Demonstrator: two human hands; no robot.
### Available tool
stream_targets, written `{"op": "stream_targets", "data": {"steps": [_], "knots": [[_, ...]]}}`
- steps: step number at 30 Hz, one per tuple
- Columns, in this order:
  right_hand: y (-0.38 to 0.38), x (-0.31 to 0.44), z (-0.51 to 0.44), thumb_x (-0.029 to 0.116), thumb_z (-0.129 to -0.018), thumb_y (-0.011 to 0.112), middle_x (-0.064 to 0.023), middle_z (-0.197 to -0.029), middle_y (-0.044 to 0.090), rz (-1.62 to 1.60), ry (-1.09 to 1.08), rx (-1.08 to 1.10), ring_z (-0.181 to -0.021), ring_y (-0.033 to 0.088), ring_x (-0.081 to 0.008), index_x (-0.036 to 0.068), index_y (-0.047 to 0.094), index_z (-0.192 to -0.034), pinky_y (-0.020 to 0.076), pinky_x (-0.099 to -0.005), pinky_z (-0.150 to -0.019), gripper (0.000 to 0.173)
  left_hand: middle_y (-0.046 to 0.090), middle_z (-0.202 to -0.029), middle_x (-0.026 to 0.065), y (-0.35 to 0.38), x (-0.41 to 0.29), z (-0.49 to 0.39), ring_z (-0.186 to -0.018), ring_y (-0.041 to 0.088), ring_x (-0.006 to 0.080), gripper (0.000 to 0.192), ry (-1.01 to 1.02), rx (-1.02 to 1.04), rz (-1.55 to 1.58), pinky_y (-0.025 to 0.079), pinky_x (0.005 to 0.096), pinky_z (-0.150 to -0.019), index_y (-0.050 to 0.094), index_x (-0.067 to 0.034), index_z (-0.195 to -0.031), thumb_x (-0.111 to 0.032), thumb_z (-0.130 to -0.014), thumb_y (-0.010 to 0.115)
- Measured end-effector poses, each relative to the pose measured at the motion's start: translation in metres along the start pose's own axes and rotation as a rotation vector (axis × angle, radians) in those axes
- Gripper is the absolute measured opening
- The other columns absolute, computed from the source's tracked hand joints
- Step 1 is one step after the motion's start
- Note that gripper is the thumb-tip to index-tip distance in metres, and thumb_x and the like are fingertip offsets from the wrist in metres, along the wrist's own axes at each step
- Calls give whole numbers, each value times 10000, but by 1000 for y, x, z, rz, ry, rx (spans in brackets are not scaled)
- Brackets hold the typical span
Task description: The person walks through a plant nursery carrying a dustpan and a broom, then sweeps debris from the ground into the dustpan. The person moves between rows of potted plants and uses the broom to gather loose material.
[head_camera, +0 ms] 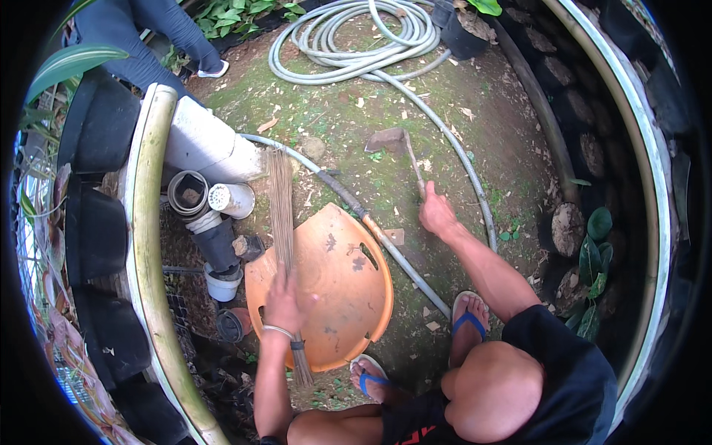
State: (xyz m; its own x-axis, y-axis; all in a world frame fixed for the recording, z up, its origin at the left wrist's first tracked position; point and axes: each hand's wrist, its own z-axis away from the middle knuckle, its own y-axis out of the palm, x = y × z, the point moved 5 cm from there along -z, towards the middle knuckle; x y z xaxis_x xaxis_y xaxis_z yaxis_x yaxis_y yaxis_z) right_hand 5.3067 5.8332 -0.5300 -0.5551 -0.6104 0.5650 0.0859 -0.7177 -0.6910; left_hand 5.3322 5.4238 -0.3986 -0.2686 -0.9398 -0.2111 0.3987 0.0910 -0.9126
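My right hand (437, 212) is closed around the handle of a small hand hoe (386, 140), whose rusty blade is over the mossy ground ahead. On the left, my left hand (283, 303) lies over a bundled stick broom (282, 211); the fingers are blurred, so its hold on the broom is unclear. The broom lies lengthwise across the left part of an orange plastic pan (339, 278) with cut-out handles. Its bound end, with a dark band, points towards me.
A grey hose (411, 272) runs between pan and hoe to a coil (356, 50) at the back. Plant pots (233, 200) and a white block (206, 139) stand left. Bamboo rails (153, 222) flank both sides. Another person's legs (144, 41) are at the upper left.
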Motion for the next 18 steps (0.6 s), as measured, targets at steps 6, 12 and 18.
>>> {"op": "stream_targets", "data": {"steps": [6, 12, 18], "knots": [[-25, -4, 44, 52, -959, 526, -401, -948, 670, 128, -107, 18, -893, 688, -578, 19, 410, -1285, 546, -637, -849, 348, 75, -1748, 273, 74, -13, 61, -1588, 193, 468, 1007, -93, -173, -125, 330, 613, -1182, 286, -65, -1662, -351, -859, 823], [-45, 11, 15, 56, -937, 569, -356, -814, 673, 26, -85, -74, -754, 693, -548, 17, 406, -1364, 579, -602, -716, 459, 73, -1747, 281, 80, -1, 74, -1595, 187, 453, 1021, -370, -134, -49, 343, 587, -1166, 227, -91, -1684, -179, -846, 804], [0, -9, 8, 74, -931, 572, -379, -888, 682, 169, -240, -56, -897, 670, -592, 43, 334, -1380, 527, -661, -816, 509, 411, -1621, 288, 62, 15, 52, -1321, 586, 458, 880, -453, -200, 133, 549, 480, -959, 322, -36, -1636, -76, -866, 747]]}}
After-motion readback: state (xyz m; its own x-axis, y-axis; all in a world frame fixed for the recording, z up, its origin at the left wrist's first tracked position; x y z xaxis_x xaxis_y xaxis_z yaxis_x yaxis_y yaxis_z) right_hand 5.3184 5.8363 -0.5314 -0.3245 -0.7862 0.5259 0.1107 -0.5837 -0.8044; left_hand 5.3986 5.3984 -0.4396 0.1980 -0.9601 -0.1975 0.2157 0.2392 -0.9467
